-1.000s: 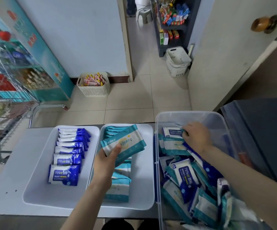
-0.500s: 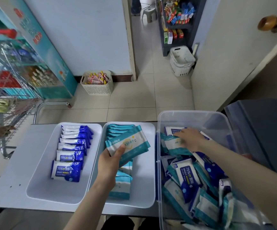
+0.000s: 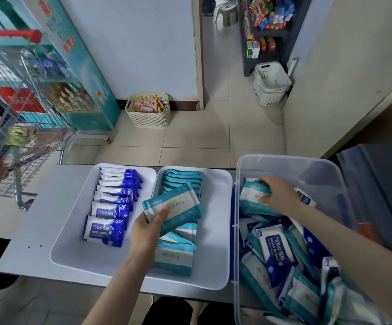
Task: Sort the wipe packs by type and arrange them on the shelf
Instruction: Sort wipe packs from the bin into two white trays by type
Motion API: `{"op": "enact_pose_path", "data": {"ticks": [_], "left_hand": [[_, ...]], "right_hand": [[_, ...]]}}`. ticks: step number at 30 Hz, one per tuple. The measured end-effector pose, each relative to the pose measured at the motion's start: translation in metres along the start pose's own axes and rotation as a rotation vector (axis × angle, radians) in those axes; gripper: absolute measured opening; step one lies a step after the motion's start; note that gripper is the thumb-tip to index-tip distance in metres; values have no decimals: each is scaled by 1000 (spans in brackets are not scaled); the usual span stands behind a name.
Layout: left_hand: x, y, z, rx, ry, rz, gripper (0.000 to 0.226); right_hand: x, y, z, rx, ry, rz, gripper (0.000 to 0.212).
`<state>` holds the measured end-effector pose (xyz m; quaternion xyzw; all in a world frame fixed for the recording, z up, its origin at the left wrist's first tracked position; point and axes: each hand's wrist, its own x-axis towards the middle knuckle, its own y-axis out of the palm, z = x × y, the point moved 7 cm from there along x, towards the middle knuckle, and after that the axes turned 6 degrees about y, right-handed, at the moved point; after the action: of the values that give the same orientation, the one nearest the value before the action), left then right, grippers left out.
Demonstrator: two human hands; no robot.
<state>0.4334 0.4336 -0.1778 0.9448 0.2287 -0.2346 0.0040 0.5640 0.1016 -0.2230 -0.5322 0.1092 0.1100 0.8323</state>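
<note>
My left hand holds a small stack of teal wipe packs above the middle white tray, which carries a row of teal packs. The left white tray holds a neat row of blue 75% alcohol wipe packs. My right hand reaches into the clear plastic bin at the right and grips a teal pack at the top of a jumble of mixed teal and blue packs.
Both trays sit on a grey shelf top. A wire shopping cart stands at the left. On the tiled floor beyond are a beige basket of sweets and stacked white baskets. A dark surface lies right of the bin.
My right hand has shifted left inside the bin and closed on a teal pack. My left hand keeps its teal packs nearly still over the middle tray.
</note>
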Motion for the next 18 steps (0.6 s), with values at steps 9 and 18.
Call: {"op": "enact_pose_path", "data": {"ticks": [9,18], "left_hand": [[2,-3,8,40,-24,17,6],[22,-31,10,300,-12,101,9]], "right_hand": [[-6,0,7,-425,-30,-7,29],[-31,-36,7,-147,195,-172,16]]}}
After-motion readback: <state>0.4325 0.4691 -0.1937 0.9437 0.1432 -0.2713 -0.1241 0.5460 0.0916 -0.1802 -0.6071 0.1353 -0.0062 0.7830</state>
